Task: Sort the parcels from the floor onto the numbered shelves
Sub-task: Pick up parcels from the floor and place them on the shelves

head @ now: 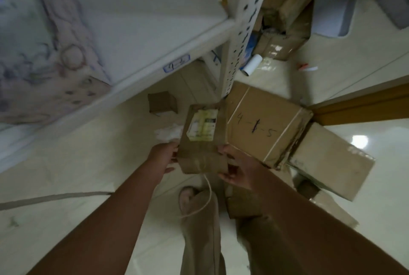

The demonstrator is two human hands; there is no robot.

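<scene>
The parcel (202,148), brown and flat with a pale label (202,125) on its upper face, was held up above the floor (66,175), between the two hands. The left hand (164,157) gripped its lower left edge, fingers tucked out of sight behind the cardboard and the thumb below. The right hand (239,170) clasped the lower right corner, fingers curled against the side. The hands were apart, one on each side of the parcel. A thin string (208,197) hung in a loop from the parcel's bottom edge.

Just right of the parcel lay a larger box (263,124) with "4-1-5" written on top, the middle figure struck through. A long carton (332,161) lay beyond that, touching it. A small box (162,103) stood on the floor above the parcel, and a white wad (169,131) lay at its left.

A white shelf (155,31) ran across the upper left, its front edge bearing a tag (177,63) that read "4-3", though blurred. A patterned bag (44,42) lay on it. The shelf's post (245,20) had more cartons (287,9) behind it and a white roll (252,64) at its foot.
</scene>
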